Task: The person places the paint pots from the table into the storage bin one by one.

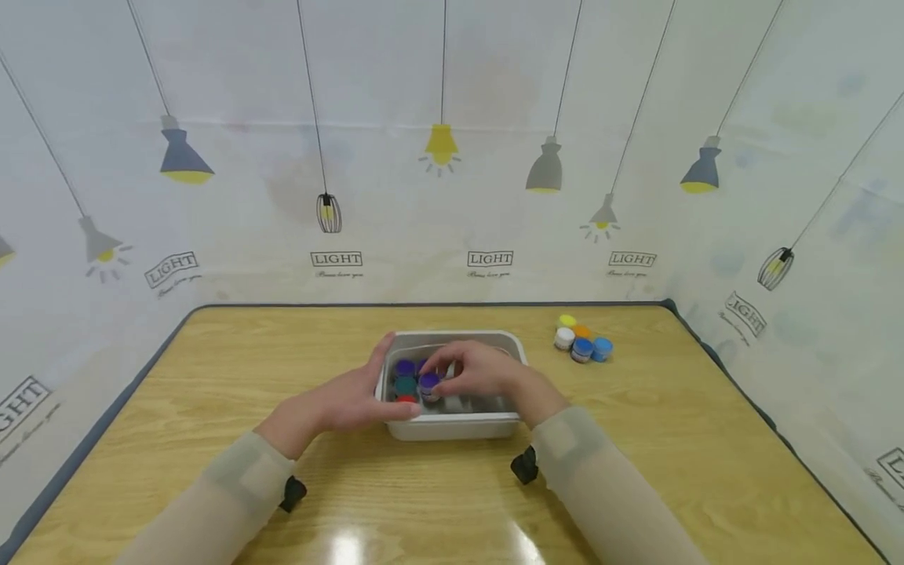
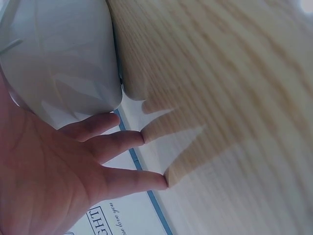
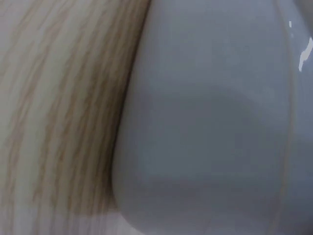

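A white rectangular bin (image 1: 452, 428) stands on the table. Inside it, toward the left end, sit small paint jars: a purple-lidded jar (image 1: 406, 367), a green-lidded jar (image 1: 405, 385) and a red-lidded jar (image 1: 406, 399), with another purple lid partly hidden by fingers. My right hand (image 1: 480, 369) reaches into the bin and pinches a purple-lidded paint jar (image 1: 429, 383) between thumb and fingers. My left hand (image 1: 346, 400) rests against the bin's left side, thumb along the front rim; the left wrist view shows its fingers (image 2: 132, 181) straight and spread. Only the bin's outer wall (image 3: 205, 122) shows in the right wrist view.
To the right of the bin, several more paint jars stand grouped on the table, among them a white jar (image 1: 564, 338), a dark blue jar (image 1: 582, 350) and a light blue jar (image 1: 602, 349). A lamp-patterned curtain (image 1: 395, 157) hangs behind the table's far edge.
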A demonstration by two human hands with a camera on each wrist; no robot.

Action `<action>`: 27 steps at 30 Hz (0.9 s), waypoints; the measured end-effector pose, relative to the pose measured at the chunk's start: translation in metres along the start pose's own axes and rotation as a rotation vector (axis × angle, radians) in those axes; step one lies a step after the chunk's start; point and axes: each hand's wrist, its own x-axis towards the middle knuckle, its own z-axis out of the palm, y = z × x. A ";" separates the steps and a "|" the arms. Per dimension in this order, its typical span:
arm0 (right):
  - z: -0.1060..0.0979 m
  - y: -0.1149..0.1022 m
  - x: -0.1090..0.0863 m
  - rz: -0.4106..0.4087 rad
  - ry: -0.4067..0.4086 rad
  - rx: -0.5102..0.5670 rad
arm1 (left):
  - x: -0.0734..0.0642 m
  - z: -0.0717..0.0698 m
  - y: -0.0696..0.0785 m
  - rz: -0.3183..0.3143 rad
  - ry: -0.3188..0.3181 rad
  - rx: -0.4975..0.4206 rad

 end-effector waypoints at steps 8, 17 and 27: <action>0.001 -0.001 0.003 0.011 -0.035 -0.026 | -0.002 -0.002 0.002 0.016 0.006 0.014; 0.003 0.002 0.002 -0.004 -0.060 -0.001 | 0.000 0.000 0.003 0.015 0.003 0.009; 0.005 0.002 0.001 0.019 -0.049 0.005 | 0.000 0.000 0.003 0.015 0.000 0.003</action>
